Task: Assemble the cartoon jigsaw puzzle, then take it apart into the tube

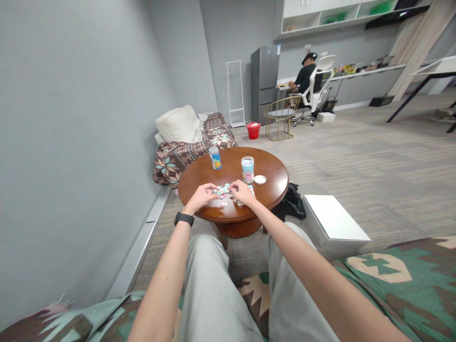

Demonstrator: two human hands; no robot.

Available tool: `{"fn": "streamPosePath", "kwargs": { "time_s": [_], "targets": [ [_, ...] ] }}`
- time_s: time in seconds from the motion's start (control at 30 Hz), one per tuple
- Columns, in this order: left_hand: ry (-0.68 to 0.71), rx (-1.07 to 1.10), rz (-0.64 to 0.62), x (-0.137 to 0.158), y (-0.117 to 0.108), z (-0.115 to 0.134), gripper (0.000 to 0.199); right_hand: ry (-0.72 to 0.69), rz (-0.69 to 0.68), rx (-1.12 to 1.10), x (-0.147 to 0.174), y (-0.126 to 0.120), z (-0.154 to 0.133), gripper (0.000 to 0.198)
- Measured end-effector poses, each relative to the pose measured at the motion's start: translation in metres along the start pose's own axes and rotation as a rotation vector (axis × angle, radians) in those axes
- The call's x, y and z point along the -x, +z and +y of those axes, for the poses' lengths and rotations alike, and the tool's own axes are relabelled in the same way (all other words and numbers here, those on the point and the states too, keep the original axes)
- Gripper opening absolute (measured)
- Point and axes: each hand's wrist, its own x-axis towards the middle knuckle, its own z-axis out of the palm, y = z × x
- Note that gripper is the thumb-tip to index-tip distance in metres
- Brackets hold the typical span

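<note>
a: what are my hands doing here?

b: both rest on the round wooden table (270, 183). my left hand (202, 194) is curled, fingertips pinched at the edge of a small cluster of puzzle pieces (223, 190); my right hand (243, 191) is curled the same way on the other side of the cluster. the pieces are too small to say whether either hand has one lifted or only presses on it.

a: where does the cluster lie?

b: near my edge of the table, between the two hands, with a few loose pieces (224, 204) just beside it, closer to me.

a: what else stands on the table?

b: a small tin (214, 157) at the far left, a clear jar (247, 169) near the middle, and its white lid (260, 179) lying flat just to the right of it.

a: which step does this look like?

b: joining, i judge: pieces brought together edge to edge. the next move would call for a light grip, turning one piece until its tabs line up, and pressing down without scattering the joined part.
</note>
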Motion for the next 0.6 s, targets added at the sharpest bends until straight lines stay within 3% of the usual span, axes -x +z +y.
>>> {"fn": "streamPosePath", "kwargs": {
  "time_s": [0.1,0.27,0.43,0.6],
  "targets": [
    [-0.006,-0.245,-0.108,-0.006,0.001,0.002,0.043,0.029,0.039,-0.074,-0.002,-0.002,0.002,0.016],
    [0.013,-0.436,-0.278,-0.008,0.0,0.003,0.04,0.12,0.108,-0.308,-0.005,-0.006,0.005,0.019],
    [-0.005,-0.466,-0.37,-0.01,0.004,0.009,0.036,0.209,0.218,-0.518,-0.006,-0.008,0.009,0.024],
    [-0.049,-0.469,-0.442,-0.01,0.009,0.02,0.033,0.211,0.262,-0.556,-0.006,-0.008,0.009,0.025]
  ]
}}
